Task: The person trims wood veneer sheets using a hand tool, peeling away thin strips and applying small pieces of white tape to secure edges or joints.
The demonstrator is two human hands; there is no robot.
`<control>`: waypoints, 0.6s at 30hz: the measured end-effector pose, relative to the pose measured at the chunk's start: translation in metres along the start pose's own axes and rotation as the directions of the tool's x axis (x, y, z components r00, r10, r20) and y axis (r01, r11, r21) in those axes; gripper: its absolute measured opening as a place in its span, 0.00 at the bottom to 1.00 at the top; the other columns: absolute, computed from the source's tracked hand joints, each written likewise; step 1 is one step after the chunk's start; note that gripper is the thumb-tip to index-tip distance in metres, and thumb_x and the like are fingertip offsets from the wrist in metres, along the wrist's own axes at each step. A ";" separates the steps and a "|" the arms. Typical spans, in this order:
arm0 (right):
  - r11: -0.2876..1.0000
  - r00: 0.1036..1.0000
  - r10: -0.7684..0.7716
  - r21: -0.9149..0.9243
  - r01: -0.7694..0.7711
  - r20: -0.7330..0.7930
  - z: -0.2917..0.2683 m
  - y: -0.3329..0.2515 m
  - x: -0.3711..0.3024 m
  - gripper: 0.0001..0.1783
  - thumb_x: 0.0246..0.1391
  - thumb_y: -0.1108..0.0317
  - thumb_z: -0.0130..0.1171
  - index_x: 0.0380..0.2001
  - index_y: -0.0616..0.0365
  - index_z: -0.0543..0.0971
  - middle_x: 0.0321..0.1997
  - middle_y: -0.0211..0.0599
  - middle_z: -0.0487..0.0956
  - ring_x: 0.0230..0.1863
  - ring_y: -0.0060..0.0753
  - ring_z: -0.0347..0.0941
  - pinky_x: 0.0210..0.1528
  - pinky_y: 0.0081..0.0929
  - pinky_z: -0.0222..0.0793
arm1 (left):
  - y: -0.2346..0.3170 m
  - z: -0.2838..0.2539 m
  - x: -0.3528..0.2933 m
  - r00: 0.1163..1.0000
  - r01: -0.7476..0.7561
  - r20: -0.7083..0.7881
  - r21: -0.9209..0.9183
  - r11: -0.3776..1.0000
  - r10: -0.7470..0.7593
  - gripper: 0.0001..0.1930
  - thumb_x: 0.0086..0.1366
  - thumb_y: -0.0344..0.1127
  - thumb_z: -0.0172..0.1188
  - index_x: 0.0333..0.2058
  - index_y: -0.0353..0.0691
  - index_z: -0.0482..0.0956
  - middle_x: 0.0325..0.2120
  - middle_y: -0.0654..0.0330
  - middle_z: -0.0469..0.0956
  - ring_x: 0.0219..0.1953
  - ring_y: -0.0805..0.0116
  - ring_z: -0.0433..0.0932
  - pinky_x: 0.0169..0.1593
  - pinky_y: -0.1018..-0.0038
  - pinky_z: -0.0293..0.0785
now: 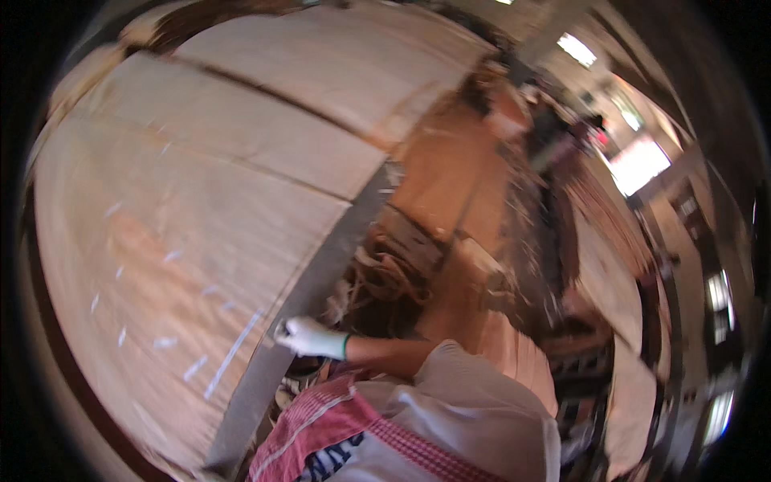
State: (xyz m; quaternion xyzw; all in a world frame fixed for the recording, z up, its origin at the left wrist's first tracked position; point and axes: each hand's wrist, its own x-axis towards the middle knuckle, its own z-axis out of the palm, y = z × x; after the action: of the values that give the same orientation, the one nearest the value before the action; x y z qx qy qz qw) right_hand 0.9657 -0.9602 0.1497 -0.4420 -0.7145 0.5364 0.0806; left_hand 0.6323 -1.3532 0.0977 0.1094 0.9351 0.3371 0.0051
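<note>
My right hand (308, 337) wears a white glove with a green cuff. It is at the grey edge strip (321, 277) of the work table, beside a large pale wood veneer sheet (177, 249). Its fingers look curled together, but blur hides what they hold, if anything. Short pale strips, perhaps tape, are scattered over the sheet, and one longer strip (234, 353) lies close to the hand. Two more pale sheets (233, 128) lie farther along, with dark gaps between them. My left hand does not show.
Curled veneer scraps (385, 273) are heaped beside the table. Brown boards (450, 173) lie beyond them. Tall stacks of sheets (606, 241) stand at the right. Far back, something like a person (590, 128) appears near a bright opening.
</note>
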 end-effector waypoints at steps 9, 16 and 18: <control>0.975 0.990 0.142 0.168 -0.143 0.015 0.051 0.002 -0.070 0.27 0.59 0.50 0.55 0.25 0.68 0.77 0.16 0.42 0.76 0.16 0.35 0.73 0.23 0.35 0.66 | 0.056 -0.034 0.053 0.987 -0.138 0.067 -0.096 0.986 0.145 0.29 0.64 0.44 0.62 0.54 0.27 0.65 0.47 0.40 0.72 0.46 0.51 0.75 0.53 0.66 0.73; 0.993 0.994 0.046 -0.112 -0.034 0.099 0.045 0.019 -0.092 0.31 0.51 0.45 0.59 0.25 0.70 0.79 0.20 0.49 0.78 0.24 0.43 0.77 0.30 0.38 0.69 | 0.127 -0.065 0.097 0.890 -0.446 -0.120 -0.422 0.789 0.439 0.32 0.67 0.46 0.57 0.60 0.28 0.61 0.57 0.44 0.67 0.58 0.47 0.66 0.65 0.65 0.60; 0.981 0.984 0.020 -0.193 0.015 0.176 0.057 0.018 -0.080 0.27 0.46 0.50 0.59 0.30 0.71 0.79 0.31 0.59 0.80 0.33 0.49 0.78 0.35 0.42 0.71 | 0.206 -0.107 0.049 0.913 -0.390 -0.044 -0.380 0.839 0.405 0.31 0.69 0.50 0.48 0.62 0.34 0.63 0.63 0.44 0.59 0.62 0.48 0.62 0.66 0.56 0.57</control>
State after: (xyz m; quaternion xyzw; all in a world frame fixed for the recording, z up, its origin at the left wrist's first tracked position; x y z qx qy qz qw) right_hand 0.9902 -1.0568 0.1399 -0.3991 -0.7669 0.5019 -0.0273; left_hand 0.6170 -1.2564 0.3134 0.3042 0.8083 0.5034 -0.0260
